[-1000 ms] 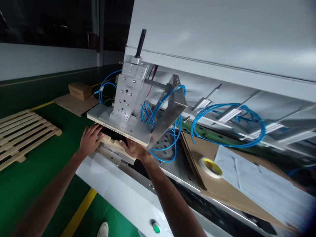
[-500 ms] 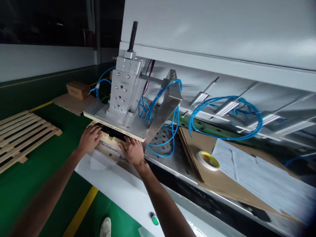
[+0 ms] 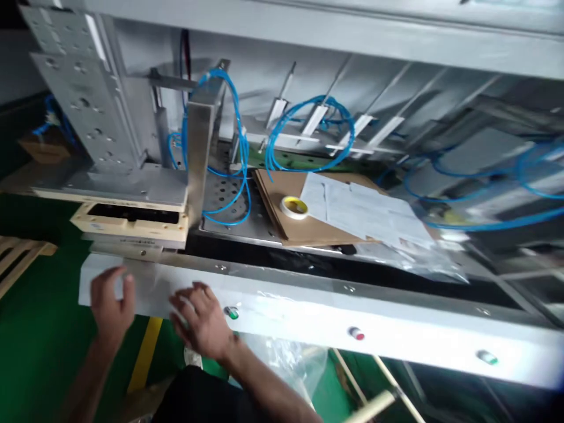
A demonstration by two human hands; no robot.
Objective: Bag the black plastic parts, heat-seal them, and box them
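Note:
My left hand (image 3: 112, 299) hangs in front of the machine's white front panel (image 3: 291, 311), thumb and fingers apart, holding nothing. To its right my right hand (image 3: 200, 317) is also free, its fingers spread and slightly curled, left of a green button (image 3: 232, 312). Beyond both hands sits a cream-coloured block fixture (image 3: 132, 230) with a dark part (image 3: 132, 212) lying in its recess. Right above it hangs the metal press plate (image 3: 114, 187) of the grey press head (image 3: 83, 111). Both hands are apart from the fixture and a little blurred.
Right of the press, a roll of tape (image 3: 294, 207) and white papers (image 3: 361, 208) lie on cardboard sheets (image 3: 282, 229). Blue air hoses (image 3: 273, 138) loop behind them. A red button (image 3: 356, 333) sits on the front panel. A wooden pallet (image 3: 22, 258) lies on the green floor.
Both hands have let go of the dark part at the fixture and drawn back toward me, in front of the panel. My view has swung to the right.

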